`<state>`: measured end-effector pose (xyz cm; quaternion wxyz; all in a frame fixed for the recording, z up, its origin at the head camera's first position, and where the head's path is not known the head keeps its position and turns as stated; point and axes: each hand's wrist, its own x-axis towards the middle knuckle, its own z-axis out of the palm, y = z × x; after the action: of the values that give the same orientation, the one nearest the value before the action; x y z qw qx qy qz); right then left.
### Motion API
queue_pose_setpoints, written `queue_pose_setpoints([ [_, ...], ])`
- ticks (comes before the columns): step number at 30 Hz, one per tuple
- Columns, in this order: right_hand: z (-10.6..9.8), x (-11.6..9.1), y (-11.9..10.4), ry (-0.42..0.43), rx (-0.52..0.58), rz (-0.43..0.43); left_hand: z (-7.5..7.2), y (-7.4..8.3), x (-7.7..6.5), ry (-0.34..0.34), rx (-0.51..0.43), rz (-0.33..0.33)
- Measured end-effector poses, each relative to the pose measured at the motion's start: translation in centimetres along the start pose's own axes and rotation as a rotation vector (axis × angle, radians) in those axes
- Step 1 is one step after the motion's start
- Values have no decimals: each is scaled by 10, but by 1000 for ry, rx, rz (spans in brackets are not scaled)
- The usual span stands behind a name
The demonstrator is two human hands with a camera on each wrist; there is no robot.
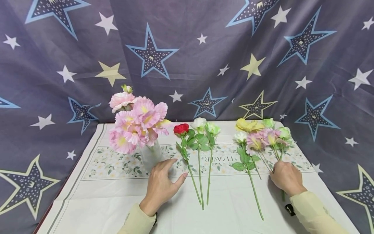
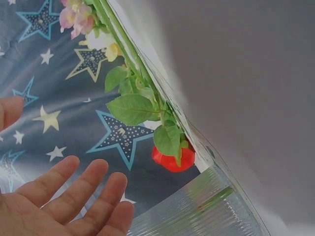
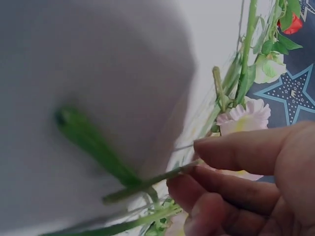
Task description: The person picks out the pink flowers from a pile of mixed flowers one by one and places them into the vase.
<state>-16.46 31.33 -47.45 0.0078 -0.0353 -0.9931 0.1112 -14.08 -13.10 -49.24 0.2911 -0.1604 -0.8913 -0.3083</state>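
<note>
My left hand (image 1: 163, 183) is held with fingers apart beside a clear ribbed vase (image 1: 151, 158), holding nothing. In the left wrist view its loosely extended fingers (image 2: 91, 196) are close to the vase (image 2: 197, 209), where a green stem shows through the wall. Large pink and yellow ruffled flowers (image 1: 137, 125) and a pale pink bloom (image 1: 121, 100) rise from the vase. At the right, my right hand (image 1: 287, 177) pinches a thin green stem (image 3: 147, 186) between thumb and fingertips. Pink ruffled flowers (image 1: 271, 136) lie just beyond that hand; which bloom belongs to the pinched stem is unclear.
Between the hands lie a red rose (image 1: 181, 129), a white rose (image 1: 199, 124) and a pale green rose (image 1: 214, 129). The right-hand group includes a yellow flower (image 1: 248, 125) and a white rose (image 1: 240, 137). A star-patterned cloth (image 1: 187, 65) hangs behind the white tablecloth (image 1: 228, 208).
</note>
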Motion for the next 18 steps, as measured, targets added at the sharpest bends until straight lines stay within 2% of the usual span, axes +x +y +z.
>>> queue_pose_setpoints([
  [10, 6, -2, 1, 7, 12, -4, -1, 1, 1, 7, -3, 1],
  [18, 9, -8, -4, 72, 80, -53, -2, 2, 0, 4, -4, 1],
])
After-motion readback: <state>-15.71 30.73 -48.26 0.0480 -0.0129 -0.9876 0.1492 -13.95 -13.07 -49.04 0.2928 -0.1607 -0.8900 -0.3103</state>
